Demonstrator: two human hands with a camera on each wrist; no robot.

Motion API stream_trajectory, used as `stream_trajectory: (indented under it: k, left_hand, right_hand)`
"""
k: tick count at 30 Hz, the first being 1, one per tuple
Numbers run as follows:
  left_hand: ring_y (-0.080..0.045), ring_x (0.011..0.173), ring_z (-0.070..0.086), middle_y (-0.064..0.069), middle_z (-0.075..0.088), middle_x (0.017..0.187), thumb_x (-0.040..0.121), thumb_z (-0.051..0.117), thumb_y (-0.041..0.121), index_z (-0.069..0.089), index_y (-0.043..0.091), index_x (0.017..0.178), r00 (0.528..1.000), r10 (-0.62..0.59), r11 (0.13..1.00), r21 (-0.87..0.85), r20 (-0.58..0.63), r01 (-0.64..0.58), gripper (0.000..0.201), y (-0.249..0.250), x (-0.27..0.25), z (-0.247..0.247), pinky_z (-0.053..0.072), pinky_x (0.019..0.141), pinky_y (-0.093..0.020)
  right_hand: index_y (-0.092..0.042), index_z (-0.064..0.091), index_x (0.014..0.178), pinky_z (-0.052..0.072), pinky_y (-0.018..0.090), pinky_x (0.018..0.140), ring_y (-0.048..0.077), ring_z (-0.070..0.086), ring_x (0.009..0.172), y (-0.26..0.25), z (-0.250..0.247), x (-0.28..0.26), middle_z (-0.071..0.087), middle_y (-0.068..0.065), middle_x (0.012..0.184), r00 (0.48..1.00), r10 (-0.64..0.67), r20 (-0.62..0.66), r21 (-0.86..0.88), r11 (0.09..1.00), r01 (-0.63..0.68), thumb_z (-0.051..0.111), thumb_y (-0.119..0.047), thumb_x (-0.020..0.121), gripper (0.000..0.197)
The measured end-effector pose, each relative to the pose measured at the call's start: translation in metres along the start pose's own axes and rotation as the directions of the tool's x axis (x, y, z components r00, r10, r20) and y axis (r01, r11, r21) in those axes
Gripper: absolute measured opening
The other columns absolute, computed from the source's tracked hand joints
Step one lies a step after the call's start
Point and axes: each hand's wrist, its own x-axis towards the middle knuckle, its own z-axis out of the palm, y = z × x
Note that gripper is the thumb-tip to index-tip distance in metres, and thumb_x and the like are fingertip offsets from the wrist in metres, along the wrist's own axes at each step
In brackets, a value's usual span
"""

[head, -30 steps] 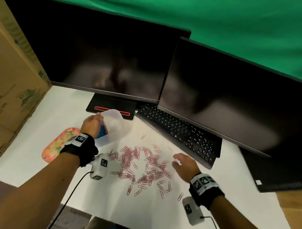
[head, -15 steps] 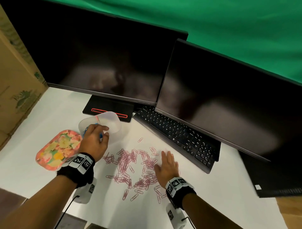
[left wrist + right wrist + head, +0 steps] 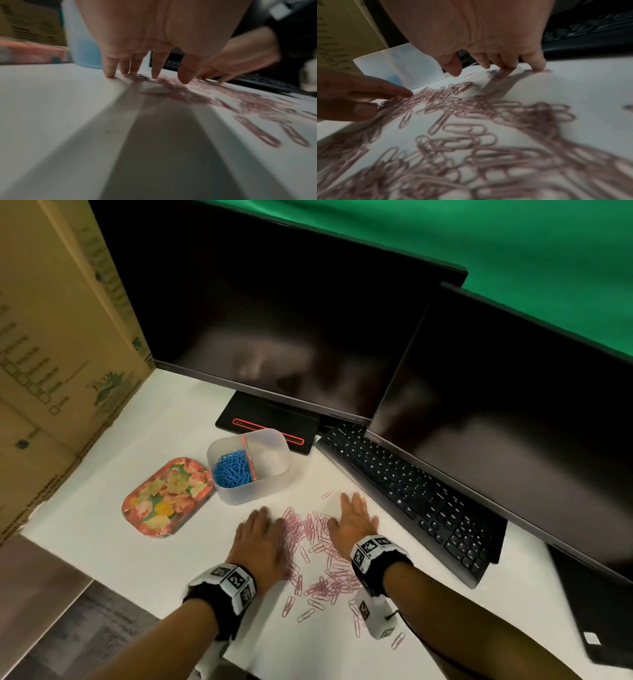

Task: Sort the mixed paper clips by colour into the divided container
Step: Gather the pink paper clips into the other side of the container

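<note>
both hands lie flat on the white counter (image 3: 102,518), fingers straight and spread, with no grip on anything. the left hand (image 3: 261,537) presses at the left edge of the pink paper clips (image 3: 320,556), its fingertips (image 3: 109,73) down on the surface. the right hand (image 3: 352,520) sits at the heap's far right side, fingertips (image 3: 537,67) touching the counter too. the pink clips are scattered loose between and behind the hands. just beyond them stands the divided container (image 3: 274,474), translucent, with blue paper clips (image 3: 231,470) filling its left compartment. a floral tray (image 3: 166,496) lies just left of it. a black keyboard (image 3: 411,494) runs along the right, under two dark monitors (image 3: 274,330).
</note>
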Motion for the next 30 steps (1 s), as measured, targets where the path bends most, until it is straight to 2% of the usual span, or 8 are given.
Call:
stream_trajectory:
  k: [2,6,10,15,21,24,27,30]
  left_hand:
    - [-0.042,0.144,0.011,-0.02,0.015,0.155,0.077,0.043,0.047,0.026,0.018,0.146,0.997,0.077,0.997,0.015,0.014,-0.078,0.077,0.011,-0.003,0.007,0.016,0.118,-0.049]
    - [-0.036,0.127,0.043,-0.015,0.042,0.139,0.08,0.036,0.039,0.044,0.016,0.135,0.952,0.303,0.952,-0.042,-0.032,-0.305,0.06,0.026,-0.013,0.015,0.038,0.107,-0.038]
    - [-0.032,0.112,0.059,-0.015,0.057,0.127,0.074,0.047,0.035,0.055,0.017,0.124,0.938,0.281,0.945,-0.113,-0.202,-0.308,0.054,0.02,-0.021,0.007,0.051,0.094,-0.035]
    - [-0.033,0.146,0.011,-0.017,0.007,0.158,0.081,0.051,0.051,0.01,0.014,0.15,0.998,-0.046,0.999,-0.026,0.043,0.047,0.088,-0.004,-0.022,0.01,0.022,0.118,-0.042]
    - [-0.027,0.148,-0.003,-0.01,-0.012,0.16,0.084,0.058,0.044,-0.006,0.017,0.152,0.99,0.097,0.995,-0.006,0.103,-0.097,0.097,0.008,0.011,-0.01,0.012,0.12,-0.042]
    - [-0.026,0.148,-0.007,-0.01,-0.015,0.16,0.086,0.055,0.039,-0.007,0.015,0.152,0.979,0.132,0.989,0.051,0.157,-0.142,0.093,0.02,0.036,-0.016,0.01,0.12,-0.043]
    - [-0.025,0.148,-0.008,-0.006,-0.015,0.16,0.088,0.054,0.04,-0.002,0.015,0.153,0.958,0.173,0.966,0.151,0.227,-0.21,0.089,0.027,0.045,-0.017,0.006,0.12,-0.045]
    - [-0.025,0.149,-0.002,-0.004,-0.005,0.161,0.087,0.055,0.033,0.01,0.017,0.152,0.893,0.321,0.913,0.147,0.317,-0.38,0.081,0.035,0.035,-0.019,0.009,0.121,-0.042]
  right_hand:
    - [-0.019,0.006,0.152,0.006,0.055,0.119,0.021,-0.002,0.149,-0.013,0.004,-0.002,-0.004,0.005,0.162,0.997,-0.07,0.043,-0.031,0.997,0.071,0.036,-0.032,0.097,0.064]
    - [-0.022,0.019,0.151,0.017,0.04,0.12,0.017,0.014,0.147,-0.029,-0.002,-0.005,0.005,-0.003,0.162,0.973,-0.221,0.071,0.065,0.974,0.216,0.036,-0.028,0.097,0.057]
    - [-0.021,0.01,0.153,0.012,0.041,0.121,0.017,0.0,0.149,-0.029,-0.013,0.013,-0.005,-0.002,0.162,0.981,-0.191,0.03,0.015,0.982,0.191,0.036,-0.027,0.098,0.061]
    - [-0.023,0.002,0.153,0.001,0.049,0.12,0.019,-0.007,0.148,-0.017,-0.002,0.004,-0.01,-0.002,0.161,0.922,-0.349,0.168,-0.148,0.916,0.374,0.036,-0.027,0.097,0.065]
    - [-0.018,0.016,0.152,0.005,0.04,0.122,0.015,0.001,0.149,0.013,0.011,-0.041,0.003,0.0,0.162,0.777,-0.571,0.266,-0.169,0.766,0.62,0.038,-0.021,0.095,0.062]
    - [-0.02,0.025,0.151,0.018,0.033,0.121,0.011,0.011,0.148,0.037,0.004,-0.058,0.011,-0.004,0.161,0.852,-0.516,0.092,-0.026,0.854,0.52,0.04,-0.017,0.094,0.058]
    - [-0.026,0.025,0.15,0.032,0.032,0.114,0.013,0.026,0.142,0.064,-0.008,-0.072,0.018,-0.008,0.158,0.977,-0.207,-0.051,0.099,0.972,0.211,0.042,-0.016,0.093,0.06]
    - [-0.026,0.031,0.143,0.045,0.035,0.104,0.019,0.04,0.13,0.098,-0.011,-0.093,0.035,0.001,0.143,0.99,0.128,-0.061,0.227,0.967,-0.111,0.047,-0.005,0.084,0.065]
